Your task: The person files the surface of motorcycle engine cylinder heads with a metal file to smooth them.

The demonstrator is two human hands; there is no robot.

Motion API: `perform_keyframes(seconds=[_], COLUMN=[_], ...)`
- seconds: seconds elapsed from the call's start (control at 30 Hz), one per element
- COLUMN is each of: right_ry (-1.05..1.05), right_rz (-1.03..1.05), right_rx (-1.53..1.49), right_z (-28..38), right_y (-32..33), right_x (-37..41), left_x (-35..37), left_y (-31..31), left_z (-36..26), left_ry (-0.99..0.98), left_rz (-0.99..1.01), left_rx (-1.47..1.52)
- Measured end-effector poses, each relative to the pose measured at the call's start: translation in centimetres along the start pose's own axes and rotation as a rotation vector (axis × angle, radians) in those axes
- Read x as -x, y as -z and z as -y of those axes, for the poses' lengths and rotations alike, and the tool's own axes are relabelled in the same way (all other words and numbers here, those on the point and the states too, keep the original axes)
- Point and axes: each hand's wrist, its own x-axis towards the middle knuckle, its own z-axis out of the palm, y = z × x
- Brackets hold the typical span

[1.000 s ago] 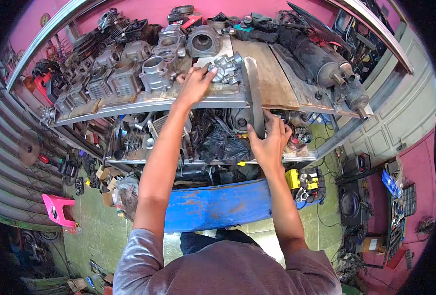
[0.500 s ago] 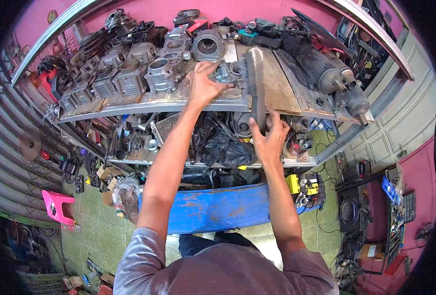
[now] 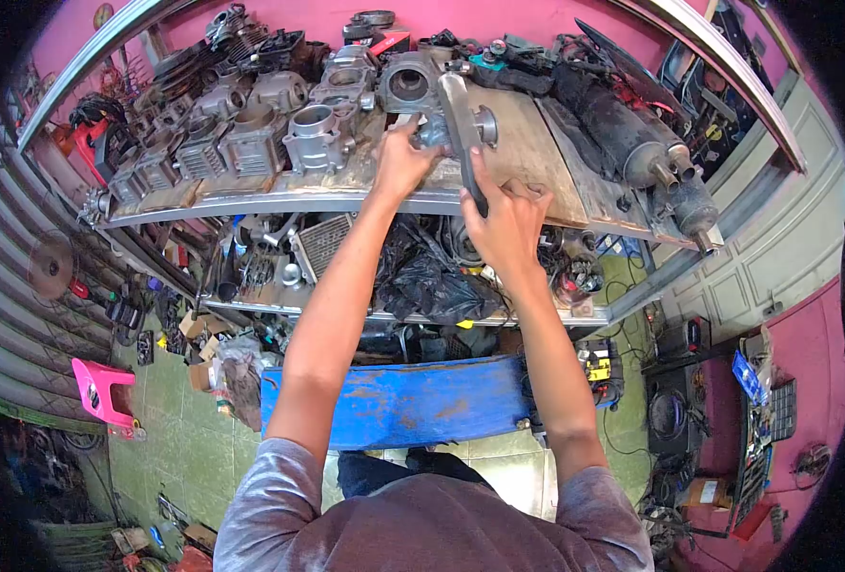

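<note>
My left hand [image 3: 407, 164] grips a small grey metal engine part [image 3: 485, 126] at the shelf's front. The part's round end shows to the right of the brush, and its middle is hidden. My right hand [image 3: 508, 217] is closed around the lower end of a long dark brush [image 3: 461, 124], which lies slanted across the part. Which way its bristles face is hard to see now. Left of my left hand stands an upright engine cylinder [image 3: 314, 143]. Behind the brush is another metal housing with a round hole [image 3: 409, 84].
More cylinders [image 3: 254, 143] line the wooden shelf [image 3: 527, 143] on the left. Exhaust mufflers [image 3: 623, 133] lie at the right. Below are a black plastic bag [image 3: 437, 286] and a blue bench [image 3: 394, 405]. A pink stool [image 3: 106, 391] stands on the floor at left.
The brush has swung from nearly upright to a leftward slant and now crosses over the metal part. My right hand has moved up and left with it; my left hand has stayed about there.
</note>
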Motion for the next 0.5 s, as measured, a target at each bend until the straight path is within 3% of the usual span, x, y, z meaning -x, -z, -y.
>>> perform_keyframes(seconds=[0.1, 0.2, 0.3, 0.37, 0.5], right_ry=[0.012, 0.014, -0.022, -0.015, 0.021], right_rz=[0.009, -0.030, 0.005, -0.028, -0.086], right_rx=[-0.004, -0.054, -0.059, -0.084, -0.061], right_z=[-0.5, -0.3, 0.2, 0.7, 1.1], right_y=[-0.5, -0.4, 0.5, 1.3, 1.1], right_x=[0.1, 0.2, -0.4, -1.0, -1.2], left_x=[-0.6, -0.4, -0.2, 0.1, 0.2], left_y=[0.3, 1.0, 0.9, 0.5, 0.4], left_z=[0.0, -1.3, -1.5, -1.0, -2.0], left_ry=[0.007, 0.145, 0.091, -0.148, -0.218], left_rz=[0.004, 0.157, 0.123, 0.004, 0.015], left_rx=[-0.067, -0.022, 0.030, -0.078, -0.106])
